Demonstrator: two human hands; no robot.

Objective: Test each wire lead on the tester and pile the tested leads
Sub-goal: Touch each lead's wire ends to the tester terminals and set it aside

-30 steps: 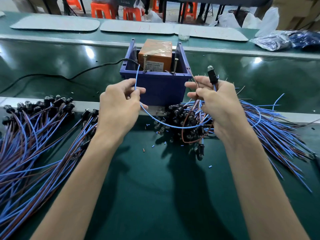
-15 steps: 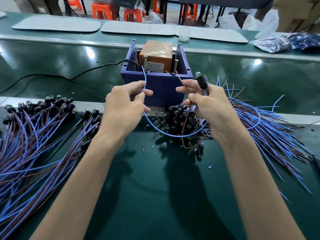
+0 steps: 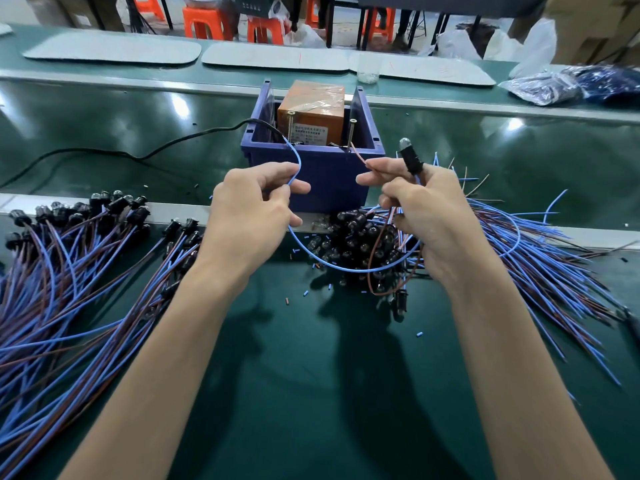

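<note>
The tester, an orange box (image 3: 313,110) with two upright screws, sits inside a blue bin (image 3: 329,174). My left hand (image 3: 249,216) pinches the blue wire (image 3: 298,161) of one lead, and the wire's tip reaches up to the left screw (image 3: 290,128). My right hand (image 3: 426,216) pinches the brown wire (image 3: 360,157) near the right screw (image 3: 352,133) and grips the lead's black bulb socket (image 3: 408,155), which stands upright above the fingers. The blue wire loops down between both hands.
A pile of leads (image 3: 69,271) with black sockets fans out on the left of the green mat. Another heap of leads (image 3: 540,265) spreads right, its sockets (image 3: 353,237) bunched in front of the bin. A black cable (image 3: 138,154) runs left from the bin.
Both hands have moved forward toward the tester. The blue wire tip now reaches the left screw and the brown wire tip sits close to the right screw.
</note>
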